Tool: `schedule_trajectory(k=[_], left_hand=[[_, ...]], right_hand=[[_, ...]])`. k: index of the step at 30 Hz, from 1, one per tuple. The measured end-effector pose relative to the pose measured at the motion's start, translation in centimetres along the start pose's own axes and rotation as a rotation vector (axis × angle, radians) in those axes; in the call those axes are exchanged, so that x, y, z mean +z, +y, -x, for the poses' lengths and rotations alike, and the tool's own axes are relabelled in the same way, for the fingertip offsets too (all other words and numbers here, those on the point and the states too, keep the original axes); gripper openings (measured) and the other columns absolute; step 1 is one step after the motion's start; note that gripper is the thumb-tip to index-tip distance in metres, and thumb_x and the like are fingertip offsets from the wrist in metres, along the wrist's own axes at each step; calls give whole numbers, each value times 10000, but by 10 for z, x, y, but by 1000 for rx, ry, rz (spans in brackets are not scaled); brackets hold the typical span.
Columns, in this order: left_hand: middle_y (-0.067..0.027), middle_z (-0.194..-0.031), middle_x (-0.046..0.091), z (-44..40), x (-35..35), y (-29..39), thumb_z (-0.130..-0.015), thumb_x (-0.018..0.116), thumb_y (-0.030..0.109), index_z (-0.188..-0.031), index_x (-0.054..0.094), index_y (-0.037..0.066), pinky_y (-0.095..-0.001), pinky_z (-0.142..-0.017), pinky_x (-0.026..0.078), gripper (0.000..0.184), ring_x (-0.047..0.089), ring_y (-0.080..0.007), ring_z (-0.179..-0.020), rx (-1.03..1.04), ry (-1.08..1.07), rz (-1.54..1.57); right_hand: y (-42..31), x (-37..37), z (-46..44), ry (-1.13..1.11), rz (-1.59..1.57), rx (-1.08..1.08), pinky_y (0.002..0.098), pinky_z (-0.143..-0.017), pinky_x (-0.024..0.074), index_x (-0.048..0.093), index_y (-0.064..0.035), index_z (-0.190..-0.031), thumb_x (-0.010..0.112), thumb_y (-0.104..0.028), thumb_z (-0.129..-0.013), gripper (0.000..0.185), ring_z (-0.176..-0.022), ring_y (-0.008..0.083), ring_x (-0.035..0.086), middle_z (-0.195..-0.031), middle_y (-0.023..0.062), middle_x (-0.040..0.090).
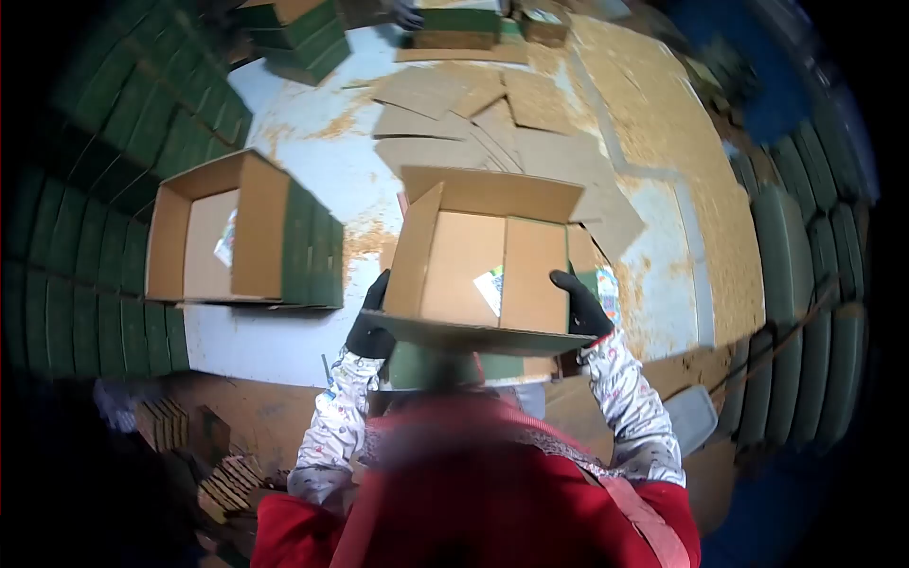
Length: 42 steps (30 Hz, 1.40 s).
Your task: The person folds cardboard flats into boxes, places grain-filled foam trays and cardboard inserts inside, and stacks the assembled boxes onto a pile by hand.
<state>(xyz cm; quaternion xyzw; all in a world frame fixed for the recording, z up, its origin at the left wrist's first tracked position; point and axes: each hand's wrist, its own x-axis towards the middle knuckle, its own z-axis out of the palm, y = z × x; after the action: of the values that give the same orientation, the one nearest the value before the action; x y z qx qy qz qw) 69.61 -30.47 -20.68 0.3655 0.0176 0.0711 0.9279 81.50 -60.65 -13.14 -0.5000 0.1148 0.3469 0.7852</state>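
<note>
An open cardboard box (497, 194), brown inside and dark outside, is between my two hands in front of my body. A small printed paper (490, 287) lies on its inner bottom. My left hand (370, 320), in a dark glove, grips the box's near left corner. My right hand (584, 308), gloved too, holds the right side, its thumb over the wall and the other fingers mostly hidden. Left of these, another open box (260, 222) with green outer sides rests on its side on the white table (256, 346), a printed paper (225, 239) inside.
Flat cardboard sheets (568, 180) lie across the table behind the box. Stacked green boxes (95, 208) line the left; dark green bundles (791, 256) stand at right. Brown crumbs (720, 237) cover the table's right part. Another person's gloved hand (407, 14) shows at the far edge.
</note>
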Motion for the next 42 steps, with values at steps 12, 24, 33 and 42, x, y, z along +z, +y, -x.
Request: schedule_trajectory(k=[12,24,33,42], left_hand=[[-198,-1247,473,39,-180,292,-945,355,344,-1263,423,16,-359,-875,426,462,525,-253,-1003,781,623,-326],[-114,-1301,449,-12,-261,298,-946,309,414,-1279,420,68,-403,-1002,356,493,458,-262,-1140,713,646,-156],[-145,-1036,578,56,-282,217,-847,483,272,-1048,554,-29,-364,-824,458,369,553,-238,-952,639,1346,-909],[-175,-1037,550,34,-74,3,-653,695,179,-1095,555,34,-408,-854,442,486,534,-342,-976,96,446,-1706]], right_hand=[[18,162,-101,-564,-186,-119,381,-890,450,463,3,-1187,559,-369,-801,544,-1022,250,552,-1124,141,554],[82,346,-197,-118,767,-1220,540,-1034,130,409,-199,-1310,358,-297,-894,430,-1304,261,275,-1401,122,314],[142,121,-140,136,1975,-671,536,-1059,135,376,-153,-1322,486,-338,-832,535,-1306,224,280,-1400,80,329],[198,-246,162,645,1600,992,361,-998,349,535,-122,-1198,527,-203,-754,451,-1189,305,450,-1247,159,499]])
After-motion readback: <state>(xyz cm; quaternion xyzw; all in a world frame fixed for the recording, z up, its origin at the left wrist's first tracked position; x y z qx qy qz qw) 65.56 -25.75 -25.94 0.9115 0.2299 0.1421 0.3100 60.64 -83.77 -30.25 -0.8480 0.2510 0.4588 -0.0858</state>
